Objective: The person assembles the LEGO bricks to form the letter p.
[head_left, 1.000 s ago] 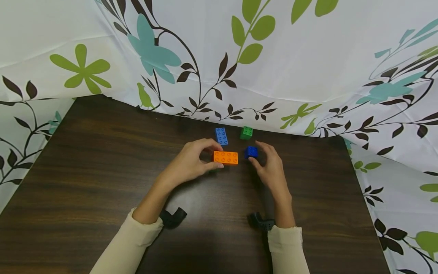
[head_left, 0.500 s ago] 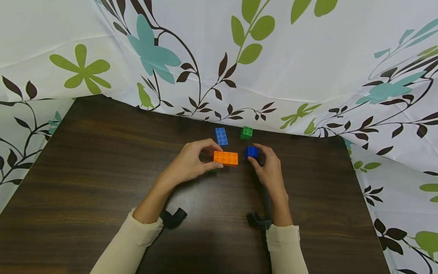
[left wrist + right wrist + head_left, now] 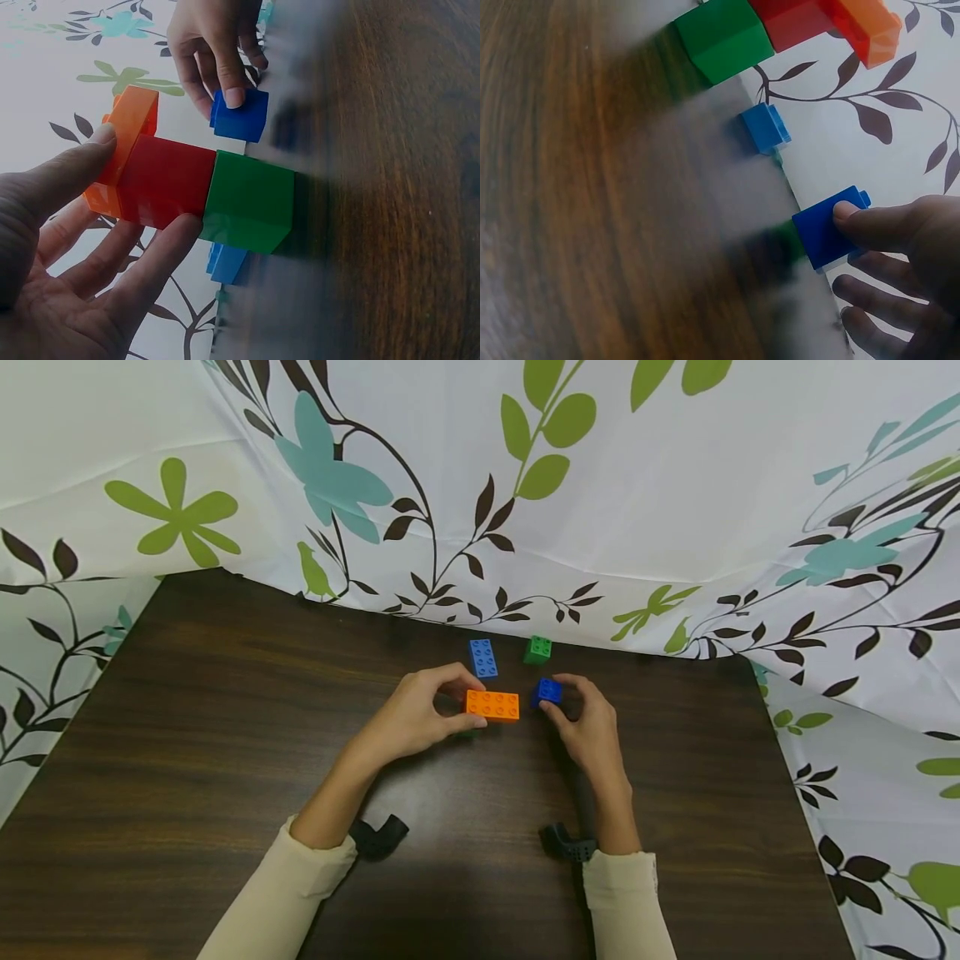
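Note:
My left hand (image 3: 416, 714) grips a stack of toy building bricks near its top. An orange eight-stud brick (image 3: 492, 706) caps it; below, in the left wrist view, come a red brick (image 3: 169, 180) and a green brick (image 3: 251, 202) standing on the table. To the right, my right hand (image 3: 594, 727) pinches a small dark blue brick (image 3: 549, 691) between thumb and fingers. In the left wrist view this brick's shadow lies apart from it on the tabletop. From above, the orange brick hides most of the stack.
Behind the hands lie a lighter blue brick (image 3: 483, 658) and a small green brick (image 3: 537, 650), both close to the patterned curtain (image 3: 450, 527) at the table's back edge. The dark wooden table (image 3: 225, 735) extends to both sides. Black camera mounts (image 3: 382, 837) sit at the wrists.
The right hand's fingers have closed in on the dark blue brick, and that hand has shifted slightly left. The left hand and its stack stay in place.

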`<state>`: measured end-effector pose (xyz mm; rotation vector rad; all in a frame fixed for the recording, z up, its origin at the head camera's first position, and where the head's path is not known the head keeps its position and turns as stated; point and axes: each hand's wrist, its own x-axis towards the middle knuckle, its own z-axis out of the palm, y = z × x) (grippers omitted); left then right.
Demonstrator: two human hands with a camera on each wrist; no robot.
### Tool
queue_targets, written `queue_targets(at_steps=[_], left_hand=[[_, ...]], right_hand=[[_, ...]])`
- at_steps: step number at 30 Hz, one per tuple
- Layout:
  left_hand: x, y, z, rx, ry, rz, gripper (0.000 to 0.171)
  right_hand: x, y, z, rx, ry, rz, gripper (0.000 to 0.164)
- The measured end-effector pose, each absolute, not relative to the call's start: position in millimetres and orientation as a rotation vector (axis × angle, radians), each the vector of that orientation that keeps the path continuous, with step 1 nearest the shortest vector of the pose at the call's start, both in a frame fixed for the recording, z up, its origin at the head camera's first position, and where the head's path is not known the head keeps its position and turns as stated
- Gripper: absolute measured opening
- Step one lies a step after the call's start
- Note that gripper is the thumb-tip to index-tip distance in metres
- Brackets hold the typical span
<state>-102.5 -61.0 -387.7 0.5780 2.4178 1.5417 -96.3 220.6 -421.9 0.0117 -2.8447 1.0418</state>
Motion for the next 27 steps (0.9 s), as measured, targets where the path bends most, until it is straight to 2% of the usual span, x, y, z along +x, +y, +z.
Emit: queue_targets(at_steps=[27], left_hand=[[-103,-59,-391,0.590,2.413,1.538,0.037]], right_hand=[[-87,209,-392,0.084,-2.796,1.095,0.043]])
